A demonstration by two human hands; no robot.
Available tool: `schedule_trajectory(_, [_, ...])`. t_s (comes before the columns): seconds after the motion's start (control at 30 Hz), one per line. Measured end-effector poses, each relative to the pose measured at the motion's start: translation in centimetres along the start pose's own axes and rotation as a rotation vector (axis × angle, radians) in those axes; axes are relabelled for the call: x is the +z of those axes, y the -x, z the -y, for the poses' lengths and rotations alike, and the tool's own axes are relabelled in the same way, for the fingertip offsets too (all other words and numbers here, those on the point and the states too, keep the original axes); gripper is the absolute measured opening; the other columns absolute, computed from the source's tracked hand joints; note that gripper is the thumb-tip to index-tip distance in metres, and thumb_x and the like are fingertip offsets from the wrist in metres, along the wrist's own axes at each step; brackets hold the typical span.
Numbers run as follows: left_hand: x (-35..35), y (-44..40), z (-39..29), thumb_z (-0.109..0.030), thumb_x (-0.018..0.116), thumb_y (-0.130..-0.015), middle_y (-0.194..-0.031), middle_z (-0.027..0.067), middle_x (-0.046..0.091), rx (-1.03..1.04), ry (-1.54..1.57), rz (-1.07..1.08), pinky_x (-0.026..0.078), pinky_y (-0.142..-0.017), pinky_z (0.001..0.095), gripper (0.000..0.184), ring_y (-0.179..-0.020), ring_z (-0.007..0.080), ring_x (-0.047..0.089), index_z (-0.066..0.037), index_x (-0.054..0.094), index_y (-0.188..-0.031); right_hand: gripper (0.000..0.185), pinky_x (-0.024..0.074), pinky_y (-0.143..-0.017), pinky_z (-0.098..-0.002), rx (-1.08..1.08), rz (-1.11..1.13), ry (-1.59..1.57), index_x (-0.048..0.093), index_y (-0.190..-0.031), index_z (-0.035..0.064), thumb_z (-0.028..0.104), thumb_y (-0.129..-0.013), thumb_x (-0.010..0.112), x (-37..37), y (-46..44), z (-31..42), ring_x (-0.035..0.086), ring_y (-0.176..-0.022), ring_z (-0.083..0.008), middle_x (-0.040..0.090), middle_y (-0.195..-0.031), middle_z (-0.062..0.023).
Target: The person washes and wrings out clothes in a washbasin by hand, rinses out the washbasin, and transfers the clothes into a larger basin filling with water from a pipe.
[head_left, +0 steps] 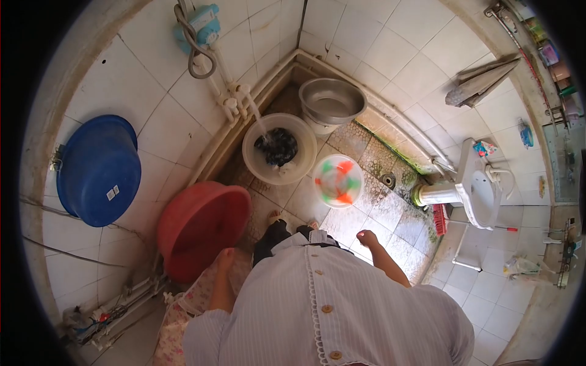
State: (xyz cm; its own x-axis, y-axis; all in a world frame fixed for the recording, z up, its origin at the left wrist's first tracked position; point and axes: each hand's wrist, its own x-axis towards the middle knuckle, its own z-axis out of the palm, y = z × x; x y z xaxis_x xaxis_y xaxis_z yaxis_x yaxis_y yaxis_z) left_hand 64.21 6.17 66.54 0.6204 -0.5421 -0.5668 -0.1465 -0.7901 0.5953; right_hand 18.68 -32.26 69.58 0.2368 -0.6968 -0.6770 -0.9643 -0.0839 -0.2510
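Note:
My left hand (pixel 226 259) hangs low beside the front of a large red basin (pixel 204 229), near a floral cloth (pixel 174 326); its fingers are too small to read. On the other side my right hand (pixel 367 238) is held out over the tiled floor, with its fingers curled and no object visible in it. Ahead of my feet, a pale translucent tub (pixel 252 160) holds dark cloth (pixel 276 146), and a stream of water runs into it from a tap (pixel 244 89). A white basin with blurred red and green patterns (pixel 338 181) sits to its right.
A metal basin (pixel 332 100) rests on a white bucket (pixel 320 127) in the back corner. One blue basin (pixel 101 171) hangs on the left wall. At the right are a pedestal sink (pixel 479 189), a red brush (pixel 439 219) and a floor drain (pixel 387 179).

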Motion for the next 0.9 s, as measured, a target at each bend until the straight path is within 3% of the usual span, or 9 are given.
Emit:
schedule_trajectory(0.23, [-0.5, 0.6, -1.1, -0.028, 0.059, -0.080, -0.087, 0.0152, 0.065, 0.008, 0.008, -0.093, 0.048, -0.071, 0.0367, 0.027, -0.082, 0.0281, 0.063, -0.005, 0.062, -0.094, 0.027, 0.0482, -0.064, -0.0326, 0.025, 0.015, -0.033, 0.066, -0.085, 0.0075, 0.030, -0.077, 0.052, -0.3, 0.2, 0.4, 0.062, -0.062, -0.0199, 0.063, -0.064, -0.0083])
schedule_trajectory(0.77, [-1.3, 0.0, -3.5, -0.022, 0.058, -0.081, -0.092, 0.0143, 0.064, 0.009, 0.042, -0.058, 0.048, -0.075, 0.0340, 0.026, -0.087, 0.0251, 0.062, -0.002, 0.061, -0.097, 0.027, 0.0485, -0.063, -0.0312, 0.029, -0.005, -0.058, 0.066, -0.084, 0.0084, 0.030, -0.077, 0.051, -0.5, -0.3, 0.6, 0.062, -0.059, -0.0179, 0.063, -0.062, -0.0076])
schedule_trajectory(0.9, [-0.4, -0.6, -2.5, -0.019, 0.059, -0.079, -0.099, 0.0151, 0.060, -0.041, 0.034, -0.058, 0.046, -0.078, 0.0342, 0.035, -0.090, 0.0245, 0.059, 0.000, 0.054, -0.108, 0.027, 0.0485, -0.064, -0.0314, 0.041, 0.017, 0.022, 0.066, -0.085, 0.0098, 0.031, -0.077, 0.050, -0.8, -0.5, 0.7, 0.062, -0.060, -0.0182, 0.063, -0.063, -0.0070])
